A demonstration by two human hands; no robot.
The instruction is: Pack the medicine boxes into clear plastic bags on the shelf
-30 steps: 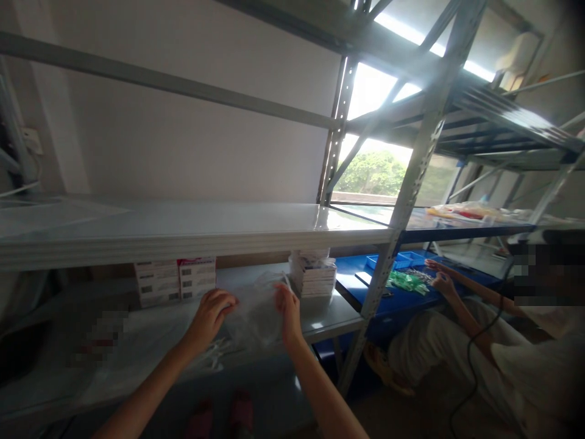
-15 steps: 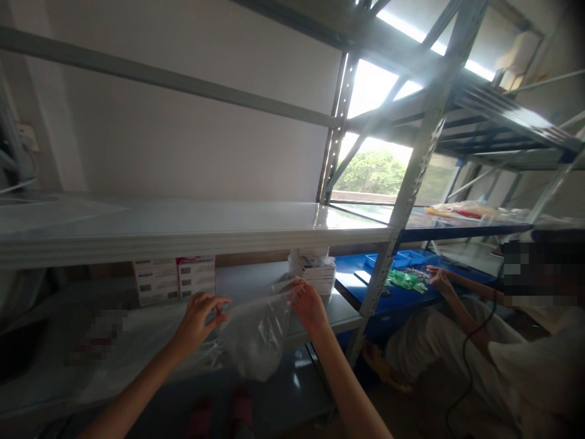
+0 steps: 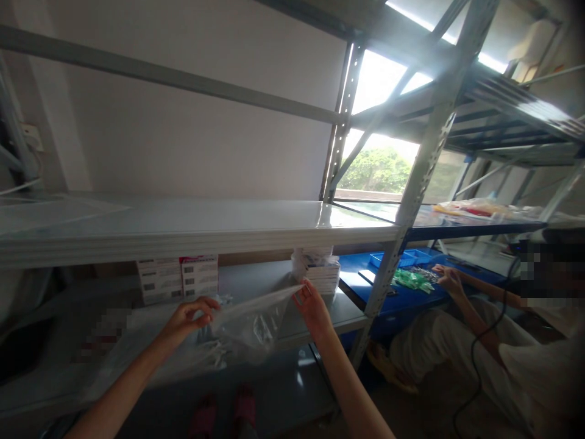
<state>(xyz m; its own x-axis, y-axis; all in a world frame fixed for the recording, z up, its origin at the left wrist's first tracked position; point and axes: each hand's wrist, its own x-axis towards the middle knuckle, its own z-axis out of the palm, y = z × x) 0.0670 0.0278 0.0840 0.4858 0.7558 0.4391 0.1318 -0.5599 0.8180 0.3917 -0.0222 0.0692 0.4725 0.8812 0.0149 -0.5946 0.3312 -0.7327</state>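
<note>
A clear plastic bag (image 3: 256, 323) hangs stretched between my two hands, in front of the lower shelf. My left hand (image 3: 194, 314) pinches its left upper corner between thumb and fingers. At the other end, my right hand (image 3: 313, 305) grips the upper right corner with its fingertips. Below my left hand lies more clear plastic with white strips (image 3: 214, 353). Whether anything is inside the bag, I cannot tell.
White boxes (image 3: 178, 280) and a wrapped stack (image 3: 320, 271) stand on the lower shelf, under a thick white shelf board (image 3: 205, 241). A metal post (image 3: 425, 146) rises at right. Beyond it a co-worker's hands (image 3: 450, 280) are near green plastic pieces (image 3: 414, 280) on a blue surface.
My left hand has moved left and slightly down and now pinches the bag's edge. The bag's top is drawn taut, where before it hung mainly from my right hand.
</note>
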